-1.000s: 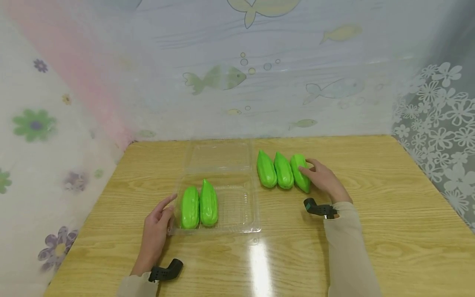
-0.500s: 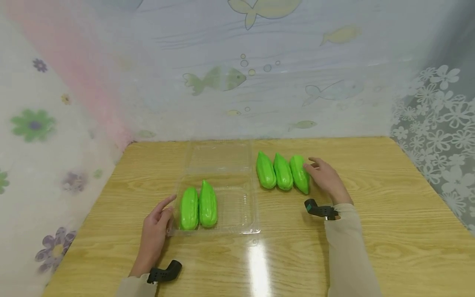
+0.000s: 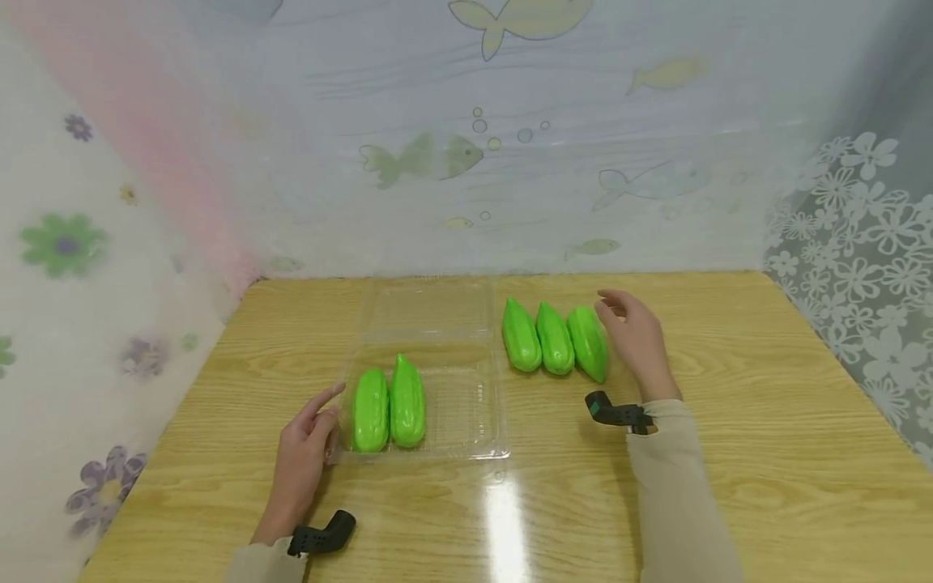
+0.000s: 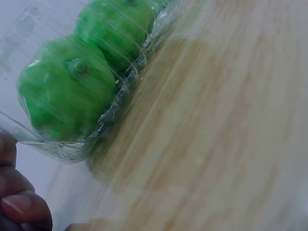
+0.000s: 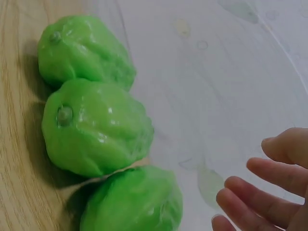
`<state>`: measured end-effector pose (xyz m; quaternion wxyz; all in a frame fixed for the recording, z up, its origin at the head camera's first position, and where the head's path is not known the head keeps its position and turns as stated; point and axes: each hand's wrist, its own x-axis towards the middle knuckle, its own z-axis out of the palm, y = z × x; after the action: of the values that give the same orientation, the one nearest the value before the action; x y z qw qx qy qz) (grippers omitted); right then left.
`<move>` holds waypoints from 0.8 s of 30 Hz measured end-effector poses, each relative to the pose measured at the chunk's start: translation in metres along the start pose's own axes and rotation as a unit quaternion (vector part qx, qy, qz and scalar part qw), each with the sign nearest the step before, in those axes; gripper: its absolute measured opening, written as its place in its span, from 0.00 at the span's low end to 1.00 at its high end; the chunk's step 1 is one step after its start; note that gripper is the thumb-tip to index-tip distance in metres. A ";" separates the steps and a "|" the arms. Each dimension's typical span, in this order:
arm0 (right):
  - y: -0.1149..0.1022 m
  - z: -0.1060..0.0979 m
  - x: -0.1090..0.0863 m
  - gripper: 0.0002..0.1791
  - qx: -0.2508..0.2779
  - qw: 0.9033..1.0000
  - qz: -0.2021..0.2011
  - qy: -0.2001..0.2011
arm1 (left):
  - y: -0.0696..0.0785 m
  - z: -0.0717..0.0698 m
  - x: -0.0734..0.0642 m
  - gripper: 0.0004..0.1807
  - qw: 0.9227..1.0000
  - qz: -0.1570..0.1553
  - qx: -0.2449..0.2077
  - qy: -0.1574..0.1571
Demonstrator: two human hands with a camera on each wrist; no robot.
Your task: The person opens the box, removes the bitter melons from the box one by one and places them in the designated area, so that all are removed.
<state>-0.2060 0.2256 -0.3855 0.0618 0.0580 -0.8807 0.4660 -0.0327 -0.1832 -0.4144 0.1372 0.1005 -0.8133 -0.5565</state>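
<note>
A clear plastic clamshell box (image 3: 455, 421) lies with its lid folded back on the table. Two glossy green ridged gourds (image 3: 371, 410) sit side by side in its left half, blunt ends toward me. My left hand (image 3: 304, 441) rests against the box's left rim, fingers loosely bent; in the left wrist view its fingertips (image 4: 24, 204) show at the box's corner. Three more such gourds (image 3: 557, 338) lie in a row on the table right of the lid. My right hand (image 3: 636, 336) hovers beside the rightmost gourd (image 5: 137, 202), fingers spread and holding nothing.
The wooden table (image 3: 568, 486) ends at the back against a fish-patterned wall covering (image 3: 539, 202). Flowered sheeting (image 3: 109, 340) hangs at the left, and white lace-like flowers (image 3: 867, 219) cover the right side.
My right hand has let go of the rightmost gourd and shifted slightly up and to the right. The left hand, the box and the gourds stay where they were.
</note>
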 end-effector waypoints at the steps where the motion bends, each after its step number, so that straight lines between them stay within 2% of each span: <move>1: -0.001 0.001 0.000 0.29 0.001 1.000 -0.005 0.002 | 0.000 0.000 0.000 0.17 1.000 -0.001 -0.002 -0.001; 9: -0.012 0.003 -0.003 0.28 0.021 0.999 -0.025 -0.006 | 0.000 0.002 0.001 0.17 1.000 -0.008 -0.025 -0.016; 14: -0.025 0.011 -0.006 0.26 0.030 0.998 -0.048 -0.042 | 0.010 0.001 -0.002 0.18 0.999 -0.014 -0.025 -0.017; 19: -0.038 0.020 -0.009 0.24 0.019 0.995 -0.065 -0.078 | 0.023 0.001 -0.007 0.18 1.000 -0.007 -0.008 -0.012; 24: -0.048 0.027 -0.011 0.23 0.022 0.992 -0.079 -0.101 | 0.025 0.001 -0.007 0.18 1.000 -0.007 -0.003 -0.008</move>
<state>-0.1887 0.1769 -0.3632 0.0078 0.1755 -0.8648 0.4704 -0.0263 -0.1714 -0.3923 0.1268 0.1015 -0.8122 -0.5603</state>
